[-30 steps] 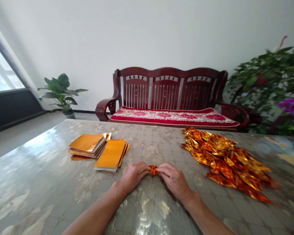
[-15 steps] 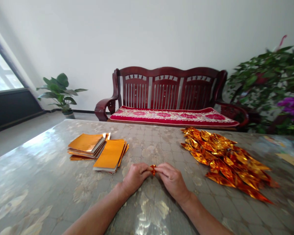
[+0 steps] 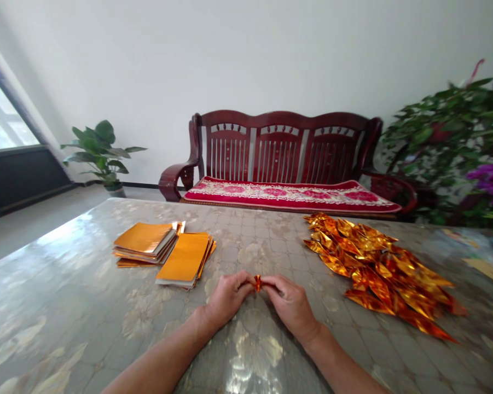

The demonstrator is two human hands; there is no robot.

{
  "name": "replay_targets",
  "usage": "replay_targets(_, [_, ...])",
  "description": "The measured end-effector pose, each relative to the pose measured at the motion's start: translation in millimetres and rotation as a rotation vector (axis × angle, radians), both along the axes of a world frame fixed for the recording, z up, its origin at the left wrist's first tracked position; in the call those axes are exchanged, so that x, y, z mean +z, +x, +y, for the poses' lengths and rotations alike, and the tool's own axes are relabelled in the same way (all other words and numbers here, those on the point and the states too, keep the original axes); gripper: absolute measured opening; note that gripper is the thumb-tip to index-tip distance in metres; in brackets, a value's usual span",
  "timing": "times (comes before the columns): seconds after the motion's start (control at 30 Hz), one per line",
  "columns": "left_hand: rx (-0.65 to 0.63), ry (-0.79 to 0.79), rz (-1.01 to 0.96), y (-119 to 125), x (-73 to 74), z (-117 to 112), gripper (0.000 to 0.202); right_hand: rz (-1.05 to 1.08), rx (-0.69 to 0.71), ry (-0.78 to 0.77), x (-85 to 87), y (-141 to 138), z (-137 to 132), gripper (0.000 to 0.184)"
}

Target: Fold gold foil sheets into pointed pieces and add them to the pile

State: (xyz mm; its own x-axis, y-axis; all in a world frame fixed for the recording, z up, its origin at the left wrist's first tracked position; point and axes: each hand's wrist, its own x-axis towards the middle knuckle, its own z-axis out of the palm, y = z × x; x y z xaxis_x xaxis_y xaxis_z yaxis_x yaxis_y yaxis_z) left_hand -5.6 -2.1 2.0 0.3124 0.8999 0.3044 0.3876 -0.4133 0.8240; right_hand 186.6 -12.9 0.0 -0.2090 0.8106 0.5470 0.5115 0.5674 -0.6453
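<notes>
Between my two hands is a small folded piece of gold foil paper, low over the middle of the table. My left hand pinches its left end between thumb and fingers. My right hand pinches the right end the same way. The fingers hide both ends, so only the shiny orange-gold middle shows. Left of my hands lie two stacks of flat gold foil paper sheets, partly overlapping. To the right is a heap of folded foil pieces, pointed at their ends.
The table has a glossy, patterned grey cover. Clear plastic wrapping lies at its right side. Beyond the far edge stands a dark red wooden bench with a red floral cover. Potted plants stand at left and right.
The fingers of my right hand have shifted slightly on the foil piece, and a little more of its middle shows. Both hands stay in nearly the same place.
</notes>
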Motion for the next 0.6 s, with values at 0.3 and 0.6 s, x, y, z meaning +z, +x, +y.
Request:
replay_targets(0.3, [0.026,-0.14,-0.108,1.6,-5.2,1.8,0.016,-0.08,-0.058,0.029,-4.7,6.1,1.0,0.037])
replay_targets(0.6, [0.086,-0.138,0.144,4.2,1.1,2.1,0.024,-0.054,-0.069,-0.122,-3.2,3.6,2.8,0.032])
